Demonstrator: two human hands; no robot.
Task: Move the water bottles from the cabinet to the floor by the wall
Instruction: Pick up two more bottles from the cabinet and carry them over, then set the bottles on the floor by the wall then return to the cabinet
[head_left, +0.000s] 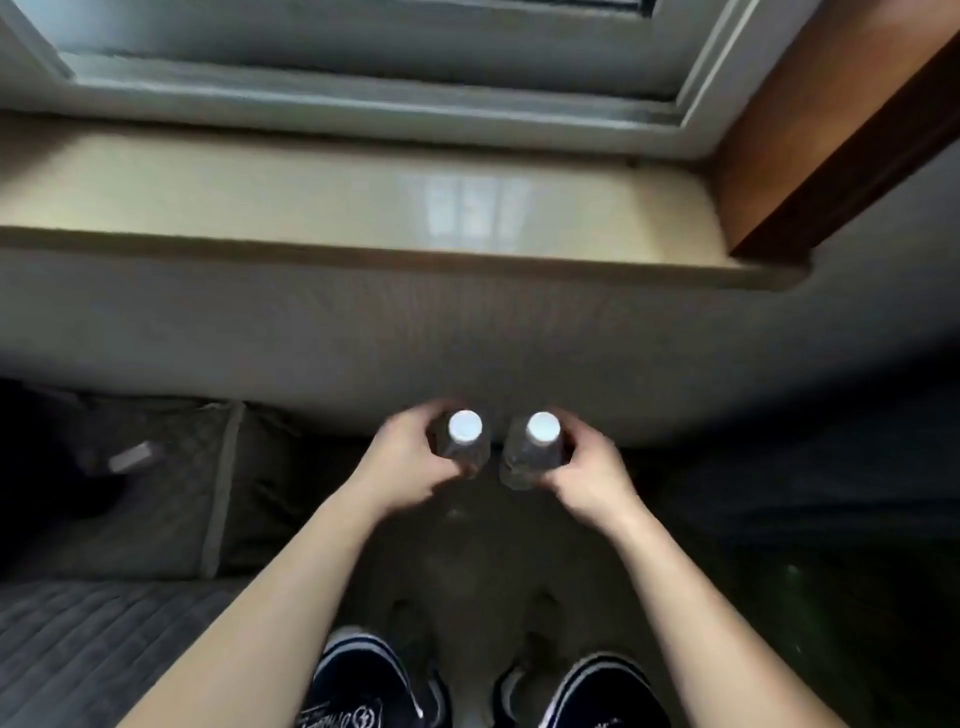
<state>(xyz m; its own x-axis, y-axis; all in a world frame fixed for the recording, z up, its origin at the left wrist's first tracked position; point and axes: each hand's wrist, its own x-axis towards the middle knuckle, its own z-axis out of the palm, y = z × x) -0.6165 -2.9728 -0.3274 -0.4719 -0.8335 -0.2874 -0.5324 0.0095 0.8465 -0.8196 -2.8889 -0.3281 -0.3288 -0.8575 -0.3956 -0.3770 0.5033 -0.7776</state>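
Note:
Two clear water bottles with white caps stand upright side by side, low down against the foot of the wall (467, 338). My left hand (410, 457) grips the left bottle (464, 439) round its body. My right hand (587, 467) grips the right bottle (535, 447) the same way. A small gap separates the two bottles. I cannot tell whether their bases touch the floor (483, 561). The view is blurred.
A beige window sill (311, 202) juts out above the wall, under a window frame (363, 98). A brown wooden cabinet edge (831, 124) is at the upper right. A dark padded cushion (156, 483) lies left; my two dark shoes (363, 680) stand below.

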